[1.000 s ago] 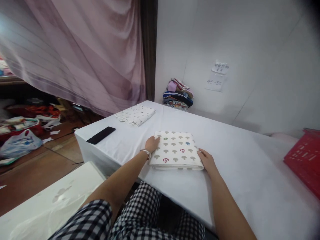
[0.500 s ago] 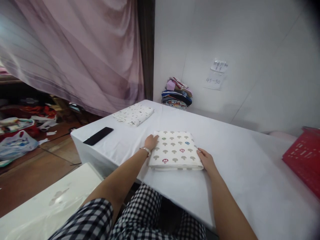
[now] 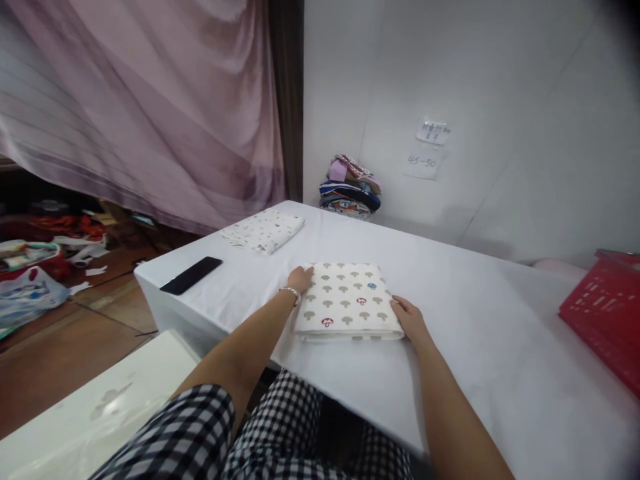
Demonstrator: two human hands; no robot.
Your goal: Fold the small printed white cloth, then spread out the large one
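Right now your left hand [image 3: 300, 279] lies flat against the far left corner of the folded white cloth printed with small mushroom shapes [image 3: 346, 302], and your right hand [image 3: 409, 318] presses its near right edge with the fingers stretched out. Neither grip is closed on anything; both hands are spread and only touch the folded cloth from opposite sides. The cloth lies square on the white-covered surface [image 3: 465, 313], close to the near edge in front of you, and its lower layers show only as a thin stacked rim along the front. A silver bracelet [image 3: 290, 292] circles your left wrist.

Further left on the surface rests a flat black phone-like slab [image 3: 191, 275], and beyond it a second folded white cloth with tiny dark specks [image 3: 264, 231]; its print is too small to make out. At the far corner, against the white wall, a pile of multicoloured folded fabrics [image 3: 350, 189] sits, with its lower pieces hidden by the surface's edge. A paper note [image 3: 426, 152] on the wall carries handwriting, of which only "45-50" reads clearly. A red slotted plastic crate [image 3: 607, 313] is cut off by the right border. A mauve sheer curtain [image 3: 150, 107] hangs on the left, above blurred bags and clutter on the floor. Your checked black-and-white clothing [image 3: 280, 433] fills the bottom, cut off by the frame.
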